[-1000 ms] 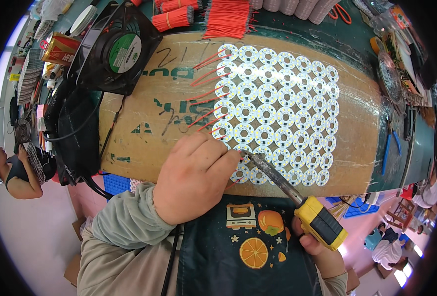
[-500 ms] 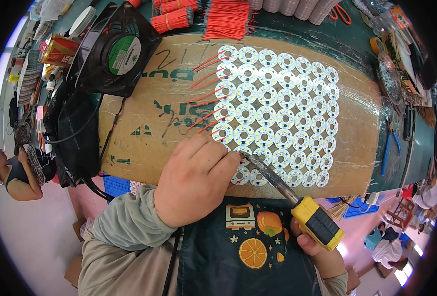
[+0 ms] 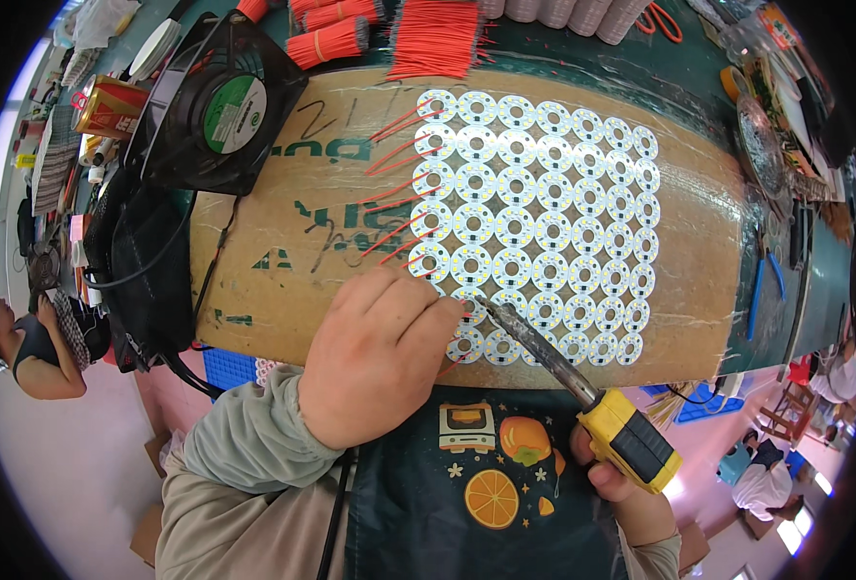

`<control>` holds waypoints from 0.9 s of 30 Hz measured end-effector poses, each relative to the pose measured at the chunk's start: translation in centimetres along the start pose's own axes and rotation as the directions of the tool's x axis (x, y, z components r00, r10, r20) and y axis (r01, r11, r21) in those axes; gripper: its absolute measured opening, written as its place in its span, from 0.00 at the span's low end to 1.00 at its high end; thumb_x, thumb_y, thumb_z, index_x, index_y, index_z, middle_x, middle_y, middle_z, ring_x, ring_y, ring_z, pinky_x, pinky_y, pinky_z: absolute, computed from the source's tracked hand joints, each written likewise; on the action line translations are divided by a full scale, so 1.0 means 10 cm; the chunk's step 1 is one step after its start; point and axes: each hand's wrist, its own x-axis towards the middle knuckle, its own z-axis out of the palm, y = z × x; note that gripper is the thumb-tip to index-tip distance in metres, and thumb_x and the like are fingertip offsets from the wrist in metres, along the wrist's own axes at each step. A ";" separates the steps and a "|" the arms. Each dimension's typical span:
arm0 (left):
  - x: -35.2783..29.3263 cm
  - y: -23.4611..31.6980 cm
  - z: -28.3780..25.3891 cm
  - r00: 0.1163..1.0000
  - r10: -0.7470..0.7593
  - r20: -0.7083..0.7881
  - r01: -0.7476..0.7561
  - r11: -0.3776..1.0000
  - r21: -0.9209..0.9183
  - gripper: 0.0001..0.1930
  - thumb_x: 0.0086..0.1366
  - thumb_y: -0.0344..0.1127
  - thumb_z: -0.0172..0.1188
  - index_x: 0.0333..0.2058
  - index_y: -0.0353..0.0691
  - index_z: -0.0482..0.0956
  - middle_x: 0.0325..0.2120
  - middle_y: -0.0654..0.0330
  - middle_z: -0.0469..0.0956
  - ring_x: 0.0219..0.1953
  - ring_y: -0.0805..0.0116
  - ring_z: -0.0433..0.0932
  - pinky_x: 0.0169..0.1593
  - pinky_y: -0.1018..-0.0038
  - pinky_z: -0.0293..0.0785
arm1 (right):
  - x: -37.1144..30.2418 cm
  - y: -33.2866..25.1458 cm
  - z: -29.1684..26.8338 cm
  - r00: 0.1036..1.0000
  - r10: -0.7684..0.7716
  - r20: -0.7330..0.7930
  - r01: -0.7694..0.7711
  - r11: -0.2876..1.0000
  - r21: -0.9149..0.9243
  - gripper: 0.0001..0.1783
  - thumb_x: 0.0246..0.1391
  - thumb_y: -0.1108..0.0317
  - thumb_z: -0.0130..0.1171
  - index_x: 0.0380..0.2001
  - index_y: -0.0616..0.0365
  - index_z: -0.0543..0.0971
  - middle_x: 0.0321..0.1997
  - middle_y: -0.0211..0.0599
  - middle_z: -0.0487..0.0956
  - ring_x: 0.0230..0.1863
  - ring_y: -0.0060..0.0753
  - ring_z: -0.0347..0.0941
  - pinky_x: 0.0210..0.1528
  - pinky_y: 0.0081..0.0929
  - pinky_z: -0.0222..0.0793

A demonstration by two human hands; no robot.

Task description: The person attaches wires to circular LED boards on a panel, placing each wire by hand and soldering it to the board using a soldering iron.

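Observation:
My left hand is closed in a pinch at the lower left of a grid of round white LED boards. A bit of red wire shows at its fingertips, over a board in the second row from the front; most of this wire is hidden. My right hand grips a soldering iron by its yellow and black handle. The iron's dark tip slants up-left to the same board, just right of my left fingertips. Thin red wires run from the left column of boards, mostly out to the left.
The boards lie on a brown cardboard sheet. A black fan stands at the left, near a drinks can. Bundles of red wires lie at the back. Blue-handled pliers are on the right. A person sits far left.
The iron's tip has shifted slightly right, away from my left fingertips, and its handle has moved a little right and down. My left hand stays pinched in nearly the same place.

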 end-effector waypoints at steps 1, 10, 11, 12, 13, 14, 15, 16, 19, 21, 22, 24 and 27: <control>0.00 0.00 0.00 1.000 -0.007 -0.005 0.007 1.000 -0.001 0.15 0.44 0.22 0.65 0.35 0.37 0.81 0.31 0.58 0.75 0.34 0.58 0.75 0.39 0.66 0.72 | -0.01 0.01 0.00 1.000 -0.005 -0.005 0.005 1.000 0.022 0.28 0.56 0.42 0.61 0.42 0.60 0.83 0.31 0.36 0.82 0.27 0.42 0.80 0.28 0.32 0.73; -0.03 0.03 0.00 0.998 0.059 -0.001 -0.059 0.998 -0.029 0.17 0.41 0.25 0.67 0.35 0.39 0.82 0.30 0.61 0.76 0.33 0.61 0.75 0.38 0.68 0.70 | -0.01 -0.06 -0.02 0.999 0.035 -0.030 -0.031 0.993 0.116 0.26 0.50 0.45 0.68 0.34 0.60 0.78 0.25 0.34 0.77 0.23 0.34 0.73 0.25 0.28 0.66; -0.04 0.03 0.00 0.998 0.059 -0.002 -0.059 0.998 -0.030 0.17 0.41 0.25 0.67 0.35 0.39 0.82 0.30 0.61 0.76 0.33 0.61 0.75 0.38 0.68 0.70 | -0.03 -0.04 0.00 0.994 0.082 -0.076 -0.065 0.976 0.206 0.26 0.44 0.47 0.74 0.26 0.58 0.74 0.18 0.29 0.71 0.19 0.25 0.66 0.22 0.24 0.58; -0.04 0.03 0.01 0.998 0.055 -0.001 -0.055 0.998 -0.027 0.17 0.41 0.25 0.67 0.35 0.39 0.82 0.30 0.62 0.76 0.33 0.62 0.75 0.37 0.68 0.69 | -0.02 -0.04 0.01 0.994 0.083 -0.077 -0.066 0.977 0.205 0.26 0.44 0.47 0.74 0.26 0.58 0.74 0.18 0.29 0.71 0.19 0.25 0.66 0.22 0.24 0.58; -0.05 0.03 0.01 0.999 0.051 -0.001 -0.051 0.998 -0.024 0.17 0.41 0.25 0.67 0.35 0.39 0.82 0.29 0.62 0.76 0.32 0.62 0.75 0.37 0.68 0.69 | -0.01 -0.05 0.00 0.995 0.066 -0.074 -0.054 0.986 0.158 0.26 0.45 0.46 0.74 0.25 0.58 0.74 0.18 0.29 0.71 0.19 0.25 0.66 0.22 0.24 0.58; -0.04 0.03 0.02 0.999 0.052 0.000 -0.052 0.998 -0.024 0.17 0.41 0.25 0.67 0.35 0.39 0.82 0.29 0.62 0.76 0.32 0.62 0.75 0.37 0.68 0.69 | 0.00 -0.05 0.00 0.996 0.048 -0.070 -0.041 0.993 0.111 0.26 0.45 0.46 0.73 0.25 0.58 0.74 0.18 0.29 0.71 0.19 0.26 0.66 0.22 0.24 0.58; -0.04 0.03 0.02 0.999 0.049 0.001 -0.049 0.999 -0.023 0.17 0.42 0.25 0.67 0.35 0.39 0.82 0.29 0.62 0.76 0.32 0.62 0.75 0.37 0.68 0.70 | 0.01 -0.06 -0.01 0.996 0.048 -0.071 -0.040 0.993 0.112 0.26 0.45 0.46 0.73 0.25 0.58 0.74 0.18 0.29 0.71 0.19 0.26 0.66 0.22 0.24 0.58; -0.04 0.03 0.03 0.999 0.045 0.003 -0.045 0.999 -0.023 0.16 0.43 0.25 0.68 0.35 0.39 0.82 0.29 0.62 0.76 0.32 0.61 0.75 0.37 0.68 0.70 | 0.03 -0.07 -0.03 0.998 0.048 -0.045 -0.043 0.993 0.110 0.27 0.45 0.45 0.73 0.26 0.58 0.74 0.18 0.29 0.71 0.19 0.25 0.66 0.22 0.24 0.59; -0.04 0.03 0.03 0.999 0.042 0.009 -0.042 0.999 -0.023 0.16 0.44 0.24 0.68 0.35 0.39 0.82 0.29 0.62 0.76 0.33 0.61 0.75 0.37 0.67 0.70 | 0.01 -0.08 0.01 0.996 0.069 -0.055 -0.060 0.987 0.149 0.28 0.46 0.45 0.73 0.29 0.59 0.74 0.20 0.29 0.72 0.20 0.25 0.66 0.23 0.23 0.59; -0.04 0.02 0.02 0.999 0.036 0.008 -0.036 0.999 -0.031 0.15 0.44 0.24 0.68 0.35 0.39 0.81 0.29 0.62 0.75 0.33 0.61 0.75 0.37 0.67 0.70 | 0.01 -0.10 0.01 0.992 0.094 -0.089 -0.076 0.979 0.187 0.28 0.46 0.45 0.73 0.31 0.59 0.74 0.21 0.29 0.72 0.20 0.24 0.66 0.23 0.23 0.59; -0.04 0.02 0.02 1.000 0.030 0.009 -0.030 0.999 -0.038 0.15 0.44 0.24 0.68 0.35 0.39 0.81 0.29 0.62 0.75 0.33 0.61 0.75 0.38 0.67 0.71 | 0.02 -0.11 -0.02 0.998 0.049 -0.043 -0.046 0.996 0.077 0.28 0.51 0.44 0.67 0.38 0.61 0.78 0.27 0.34 0.77 0.24 0.33 0.74 0.27 0.27 0.68; -0.03 0.03 0.03 0.999 0.029 0.014 -0.028 0.999 -0.033 0.15 0.44 0.23 0.68 0.35 0.39 0.81 0.29 0.61 0.75 0.33 0.61 0.75 0.38 0.67 0.71 | 0.01 -0.12 -0.04 1.000 0.008 0.005 -0.007 1.000 -0.030 0.31 0.57 0.42 0.61 0.44 0.63 0.82 0.32 0.39 0.83 0.29 0.42 0.81 0.30 0.31 0.76; -0.02 0.04 0.03 0.999 0.026 0.026 -0.025 0.999 -0.027 0.15 0.45 0.23 0.68 0.35 0.39 0.81 0.29 0.61 0.75 0.33 0.61 0.75 0.38 0.66 0.71 | -0.03 -0.07 0.00 0.999 0.024 -0.045 -0.024 1.000 -0.018 0.30 0.56 0.43 0.61 0.44 0.62 0.82 0.32 0.38 0.83 0.28 0.42 0.81 0.30 0.31 0.75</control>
